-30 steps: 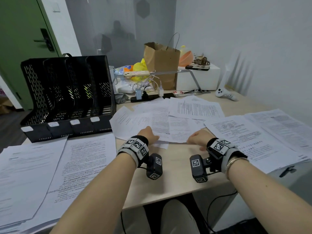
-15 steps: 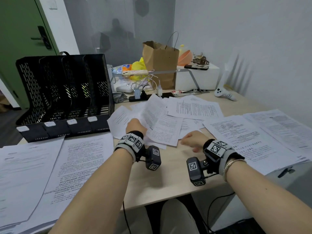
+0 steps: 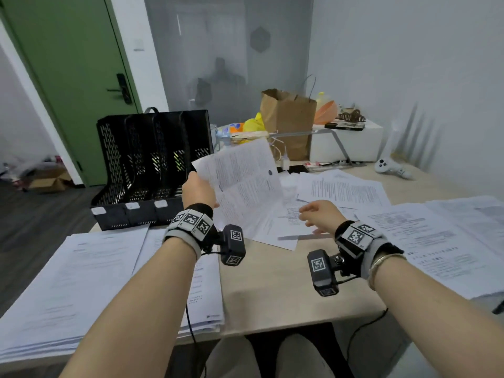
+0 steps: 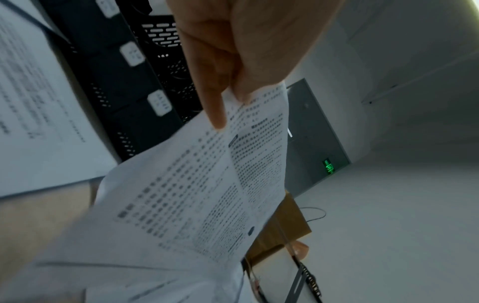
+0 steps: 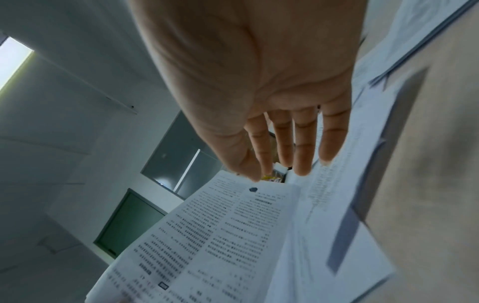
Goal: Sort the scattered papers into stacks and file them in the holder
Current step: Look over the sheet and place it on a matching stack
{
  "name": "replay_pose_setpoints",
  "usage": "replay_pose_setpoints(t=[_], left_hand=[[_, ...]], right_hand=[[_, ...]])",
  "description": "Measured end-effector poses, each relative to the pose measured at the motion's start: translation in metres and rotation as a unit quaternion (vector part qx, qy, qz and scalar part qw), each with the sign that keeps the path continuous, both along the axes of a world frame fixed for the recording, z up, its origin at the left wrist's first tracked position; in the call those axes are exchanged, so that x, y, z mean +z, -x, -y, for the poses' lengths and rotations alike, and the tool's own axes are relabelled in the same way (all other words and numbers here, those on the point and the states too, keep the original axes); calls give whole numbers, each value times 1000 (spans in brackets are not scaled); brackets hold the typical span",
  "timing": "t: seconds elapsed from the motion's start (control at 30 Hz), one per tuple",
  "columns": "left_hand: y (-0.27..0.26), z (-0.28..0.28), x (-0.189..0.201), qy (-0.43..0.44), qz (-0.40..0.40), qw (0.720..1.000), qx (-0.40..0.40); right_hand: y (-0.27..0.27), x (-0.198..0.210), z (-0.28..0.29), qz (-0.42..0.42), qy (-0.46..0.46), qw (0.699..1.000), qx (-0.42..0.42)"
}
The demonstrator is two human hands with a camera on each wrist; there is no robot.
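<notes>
Left hand pinching the edge of a printed sheet between thumb and fingers, the sheet raised off the desk just right of the black holder; right hand empty, fingers straight and slightly spread, hovering over the scattered papers farther right of the holder; stacked papers lying in front of the holder.

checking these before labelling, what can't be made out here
- Printed text on the lifted sheet: too small in the head view, blurred in both wrist views.
- Left hand fingers: behind the hand in the head view.
- File holder slot contents: dark inside.
- Holder labels: blurred, left wrist view.
</notes>
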State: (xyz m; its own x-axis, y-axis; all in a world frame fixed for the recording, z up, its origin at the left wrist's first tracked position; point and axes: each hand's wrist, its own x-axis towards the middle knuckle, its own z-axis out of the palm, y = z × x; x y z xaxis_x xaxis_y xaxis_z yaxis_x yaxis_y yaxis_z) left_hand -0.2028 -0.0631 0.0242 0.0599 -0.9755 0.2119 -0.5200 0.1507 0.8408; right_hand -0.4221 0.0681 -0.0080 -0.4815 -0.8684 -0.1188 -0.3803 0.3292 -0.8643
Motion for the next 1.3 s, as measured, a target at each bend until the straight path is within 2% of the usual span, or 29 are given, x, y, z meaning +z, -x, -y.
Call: replay_pose_setpoints(t=[0.2, 0.27, 0.33, 0.43, 0.53, 0.63, 0.7, 0.77, 0.87, 0.93, 1.03, 1.1, 1.17, 1.2, 1.3], left_hand=[[-17, -10, 22, 36, -50, 998, -2], [-18, -15, 28, 81, -60, 995, -21], [-16, -21, 34, 152, -37, 987, -40], [-9, -36, 50, 250, 6, 966, -70], [2, -47, 66, 346, 27, 929, -131], [12, -60, 79, 384, 27, 909, -162], [17, -69, 85, 387, 6, 906, -174], [22, -75, 90, 388, -4, 903, -182], [27, -77, 89, 405, -14, 901, -156], [30, -76, 85, 400, -9, 910, -107], [39, -72, 70, 285, 0, 954, -94], [47, -67, 55, 169, -46, 971, -160], [53, -68, 39, 67, -87, 966, -235], [55, -72, 32, 41, -82, 963, -254], [65, -83, 14, 44, -67, 962, -262]], right_hand=[[-14, 25, 2, -11, 60, 998, 5], [-14, 29, 1, -19, 89, 996, -5], [-10, 33, -2, -46, 134, 989, -30], [0, 51, -9, -149, 184, 968, -80], [10, 75, -17, -299, 146, 938, -97], [13, 90, -23, -363, 121, 921, -74], [12, 89, -27, -331, 110, 937, -24], [10, 81, -31, -248, 117, 961, 28], [14, 68, -38, -159, 160, 974, 4], [18, 64, -42, -101, 200, 974, -23], [29, 63, -46, -29, 246, 968, -50], [33, 64, -47, 22, 275, 960, -54], [36, 61, -49, 56, 288, 955, -51], [38, 59, -49, 61, 287, 955, -50], [43, 50, -52, 61, 268, 960, -56]])
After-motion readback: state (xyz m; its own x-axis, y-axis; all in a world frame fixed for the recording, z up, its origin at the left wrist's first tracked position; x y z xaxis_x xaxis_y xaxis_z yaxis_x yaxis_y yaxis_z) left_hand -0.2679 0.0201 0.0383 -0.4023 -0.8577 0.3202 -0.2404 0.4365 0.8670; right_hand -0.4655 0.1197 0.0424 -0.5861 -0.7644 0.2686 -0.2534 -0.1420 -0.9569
